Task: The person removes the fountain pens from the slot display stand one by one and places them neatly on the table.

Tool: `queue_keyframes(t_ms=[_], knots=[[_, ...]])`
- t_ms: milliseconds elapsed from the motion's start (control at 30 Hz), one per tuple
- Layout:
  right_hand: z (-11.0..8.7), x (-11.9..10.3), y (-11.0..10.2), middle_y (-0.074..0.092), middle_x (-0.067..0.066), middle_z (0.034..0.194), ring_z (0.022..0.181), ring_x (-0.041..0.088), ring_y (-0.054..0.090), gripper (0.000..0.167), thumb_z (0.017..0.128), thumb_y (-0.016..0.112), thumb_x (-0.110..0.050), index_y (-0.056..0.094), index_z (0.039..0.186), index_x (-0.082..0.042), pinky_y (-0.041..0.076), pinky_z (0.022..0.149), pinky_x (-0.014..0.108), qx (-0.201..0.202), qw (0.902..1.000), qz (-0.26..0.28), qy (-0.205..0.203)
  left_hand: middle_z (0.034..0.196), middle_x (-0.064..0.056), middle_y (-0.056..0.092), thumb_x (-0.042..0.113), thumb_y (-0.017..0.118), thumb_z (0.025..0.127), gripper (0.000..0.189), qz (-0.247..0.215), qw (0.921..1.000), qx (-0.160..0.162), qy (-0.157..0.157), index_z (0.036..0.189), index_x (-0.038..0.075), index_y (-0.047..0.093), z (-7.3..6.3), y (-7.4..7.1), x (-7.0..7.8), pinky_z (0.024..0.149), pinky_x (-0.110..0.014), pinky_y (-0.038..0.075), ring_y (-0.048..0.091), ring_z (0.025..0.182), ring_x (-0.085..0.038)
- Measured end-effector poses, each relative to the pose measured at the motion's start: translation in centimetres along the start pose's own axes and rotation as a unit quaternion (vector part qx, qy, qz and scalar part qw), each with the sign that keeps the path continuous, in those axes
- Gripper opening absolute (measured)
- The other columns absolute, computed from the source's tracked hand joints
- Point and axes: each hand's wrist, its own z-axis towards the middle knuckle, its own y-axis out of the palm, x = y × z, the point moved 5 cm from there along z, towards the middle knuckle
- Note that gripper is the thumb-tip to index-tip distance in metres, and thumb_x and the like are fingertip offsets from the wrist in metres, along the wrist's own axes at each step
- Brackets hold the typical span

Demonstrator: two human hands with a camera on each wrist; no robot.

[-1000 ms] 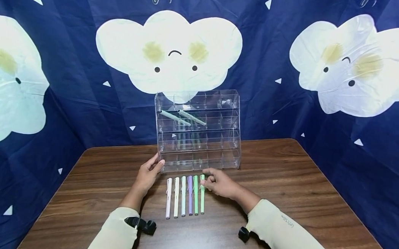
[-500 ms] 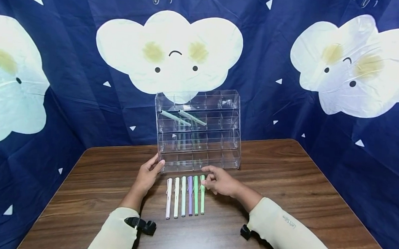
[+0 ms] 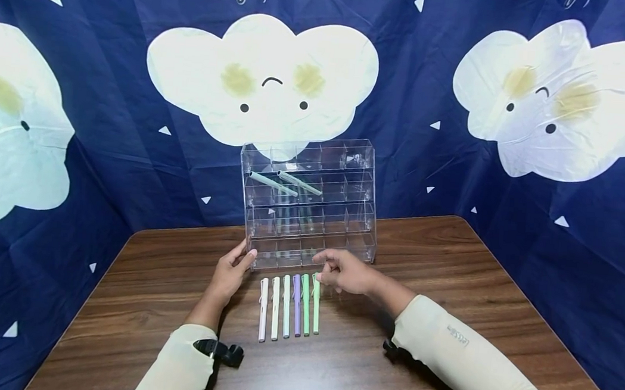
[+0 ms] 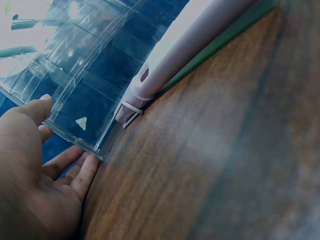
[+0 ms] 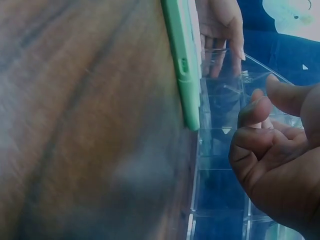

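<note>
A clear acrylic display rack [image 3: 311, 219] with tiered compartments stands on the table. My left hand [image 3: 229, 276] grips its lower left corner, the thumb in front and the other fingers at the edge behind. Two pale green pens [image 3: 273, 183] lean in an upper tier. In front of the rack lies a row of capped pens: pink [image 3: 263, 311], cream [image 3: 275, 312], pale blue [image 3: 286, 313], purple [image 3: 297, 307], green [image 3: 306, 308] and light green [image 3: 316, 308]. My right hand [image 3: 348, 273] hovers by the light green pen's cap, holding nothing, its index finger reaching toward the rack and the other fingers loosely bent.
A brown wood-grain table [image 3: 166, 305] carries everything. Behind it hangs a dark blue curtain [image 3: 411, 159] printed with white clouds. Black camera straps [image 3: 219, 351] circle the wrists over cream sleeves [image 3: 178, 366].
My right hand has lifted from beside the light green pen's cap and moved slightly up toward the rack. The pens and the left hand's grip stay as they were.
</note>
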Motion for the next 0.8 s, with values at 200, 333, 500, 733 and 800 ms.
queue_keyframes(t_ms=[200, 333, 500, 733, 800], knots=[[0.3, -0.9, -0.7, 0.062, -0.001, 0.081, 0.058, 0.010, 0.051, 0.047, 0.105, 0.071, -0.009, 0.057, 0.146, 0.010, 0.050, 0.063, 0.022, -0.004, 0.9997, -0.024, -0.007, 0.161, -0.022, 0.058, 0.028, 0.064, 0.113, 0.060, 0.002, 1.0000, 0.001, 0.000, 0.168, 0.018, 0.043, 0.0, 0.0, -0.1, 0.090, -0.008, 0.054, 0.060, 0.107, 0.009], [0.4, -1.3, -1.0, 0.062, -0.002, 0.081, 0.059, 0.011, 0.052, 0.044, 0.105, 0.073, -0.010, 0.060, 0.142, 0.008, 0.052, 0.064, 0.023, -0.009, 0.9992, -0.038, -0.011, 0.161, -0.023, 0.057, 0.028, 0.065, 0.112, 0.060, -0.003, 1.0000, 0.000, -0.002, 0.168, 0.019, 0.044, 0.0, 0.0, 0.0, 0.090, -0.009, 0.054, 0.061, 0.106, 0.011], [0.7, -2.1, -1.6, 0.061, -0.002, 0.081, 0.058, 0.011, 0.052, 0.042, 0.105, 0.073, -0.012, 0.062, 0.141, 0.008, 0.052, 0.064, 0.024, -0.003, 0.9989, -0.044, -0.014, 0.163, -0.023, 0.055, 0.029, 0.066, 0.112, 0.061, -0.003, 1.0000, -0.006, -0.004, 0.168, 0.019, 0.044, 0.0, 0.0, 0.1, 0.091, -0.008, 0.053, 0.060, 0.109, 0.008], [1.4, -3.7, -2.7, 0.062, -0.002, 0.082, 0.059, 0.013, 0.053, 0.038, 0.104, 0.074, -0.011, 0.066, 0.137, 0.005, 0.051, 0.060, 0.026, 0.016, 0.9990, -0.039, -0.014, 0.164, -0.022, 0.054, 0.027, 0.066, 0.112, 0.062, -0.008, 0.9999, -0.009, -0.010, 0.169, 0.019, 0.043, 0.1, -0.1, -0.3, 0.090, -0.007, 0.053, 0.060, 0.107, 0.012], [1.6, -4.1, -3.1, 0.063, -0.001, 0.081, 0.059, 0.014, 0.053, 0.037, 0.104, 0.074, -0.010, 0.066, 0.137, 0.004, 0.051, 0.060, 0.026, 0.023, 0.9988, -0.039, -0.019, 0.164, -0.022, 0.055, 0.026, 0.066, 0.112, 0.061, -0.011, 0.9999, -0.007, -0.009, 0.168, 0.019, 0.044, 0.1, -0.1, -0.2, 0.090, -0.007, 0.053, 0.060, 0.105, 0.014]])
